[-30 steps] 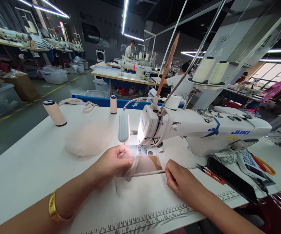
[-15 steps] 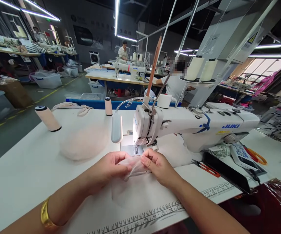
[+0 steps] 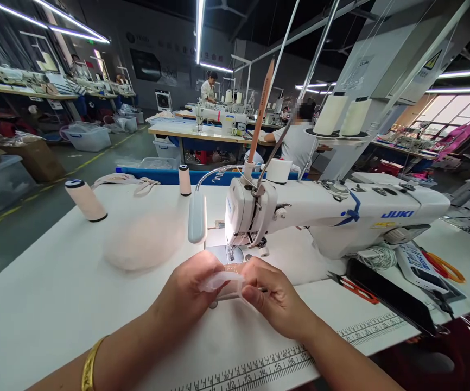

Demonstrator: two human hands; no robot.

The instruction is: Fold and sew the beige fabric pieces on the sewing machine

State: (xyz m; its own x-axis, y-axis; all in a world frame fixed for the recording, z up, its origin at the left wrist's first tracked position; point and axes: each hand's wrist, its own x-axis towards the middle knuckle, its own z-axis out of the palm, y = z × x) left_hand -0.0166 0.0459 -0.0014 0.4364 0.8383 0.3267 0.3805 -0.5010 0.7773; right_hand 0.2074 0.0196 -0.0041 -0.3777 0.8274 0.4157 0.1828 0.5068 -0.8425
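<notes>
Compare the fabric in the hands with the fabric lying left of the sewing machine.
Hold: the held fabric is pinched by the left hand and right hand; the left-lying fabric is in neither hand.
Pose: the held fabric is bunched into a narrow fold; the left-lying fabric spreads in a rounded shape.
Place: the held fabric is in front of the sewing machine; the left-lying fabric is left of it.
Shared: both look pale and thin.
</notes>
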